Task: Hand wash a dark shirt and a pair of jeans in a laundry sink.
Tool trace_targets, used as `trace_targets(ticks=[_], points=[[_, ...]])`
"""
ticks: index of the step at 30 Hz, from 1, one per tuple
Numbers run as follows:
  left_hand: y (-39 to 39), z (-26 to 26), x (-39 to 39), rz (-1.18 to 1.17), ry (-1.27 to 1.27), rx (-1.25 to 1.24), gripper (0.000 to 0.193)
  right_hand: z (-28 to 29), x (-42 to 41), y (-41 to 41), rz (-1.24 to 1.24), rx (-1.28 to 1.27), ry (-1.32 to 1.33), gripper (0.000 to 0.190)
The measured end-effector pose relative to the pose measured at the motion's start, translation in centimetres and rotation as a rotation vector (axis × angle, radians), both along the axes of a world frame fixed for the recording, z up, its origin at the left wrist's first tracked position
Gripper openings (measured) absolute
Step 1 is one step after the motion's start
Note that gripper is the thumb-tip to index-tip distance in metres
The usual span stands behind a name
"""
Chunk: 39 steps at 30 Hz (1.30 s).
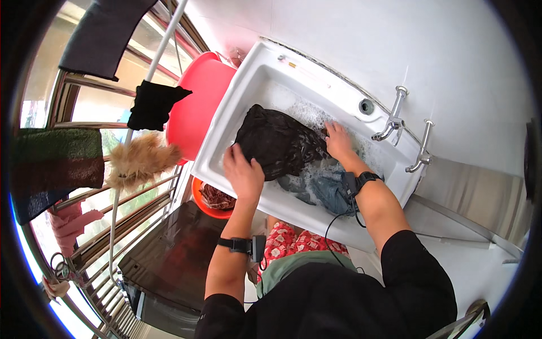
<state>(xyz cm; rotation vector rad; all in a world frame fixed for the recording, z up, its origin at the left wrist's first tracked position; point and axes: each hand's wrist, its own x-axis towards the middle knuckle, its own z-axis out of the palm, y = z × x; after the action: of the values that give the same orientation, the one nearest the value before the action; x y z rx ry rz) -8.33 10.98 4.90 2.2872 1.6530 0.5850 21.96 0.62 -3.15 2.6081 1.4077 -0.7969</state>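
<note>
A dark, wet garment (275, 142) lies spread in soapy water inside the white sink (250, 91). My left hand (243, 171) is at the garment's near left edge, its thumb and fingers apart and slightly blurred. At the other end of the cloth, my right hand (338, 140) reaches down into the suds (311, 114). Its fingertips are partly hidden, so whether they pinch the fabric is unclear. Blue denim-like cloth (332, 190) sits soaked in the water below my right forearm.
Two chrome taps (394, 123) project from the wall at the right. A red plastic basin (201, 106) stands left of the sink, above an orange tub (211, 199) holding wet cloth. A dark-lidded appliance (178, 250) and a white drying pole (163, 42) with hung items are further left.
</note>
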Motion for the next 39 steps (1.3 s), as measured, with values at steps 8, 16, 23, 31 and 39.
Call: trace_targets(ticks=[8,16,23,31,39], points=[[8.6,-7.2,6.9,-0.579,0.36,-0.252,0.044,-0.4,0.4,-0.5,0.138,-0.13,-0.044,0.079],[11.7,-6.5,10.8,-0.005,-0.443,-0.266,0.048,-2.7,0.7,-2.2,-0.073,-0.035,0.011,0.088],[0.7,-5.8,2.0,-0.753,0.219,-0.279,0.037,-3.3,1.5,-0.8,-0.046,0.104,-0.027,0.078],[2.0,-2.3,-4.9,-0.901,0.233,-0.423,0.025,1.3,-7.1,2.6,-0.31,0.377,0.31,0.059],[2.0,-2.0,-5.8,-0.852,0.159,-0.197,0.027,-1.2,-9.1,8.2,0.032,0.542,0.213,0.079]])
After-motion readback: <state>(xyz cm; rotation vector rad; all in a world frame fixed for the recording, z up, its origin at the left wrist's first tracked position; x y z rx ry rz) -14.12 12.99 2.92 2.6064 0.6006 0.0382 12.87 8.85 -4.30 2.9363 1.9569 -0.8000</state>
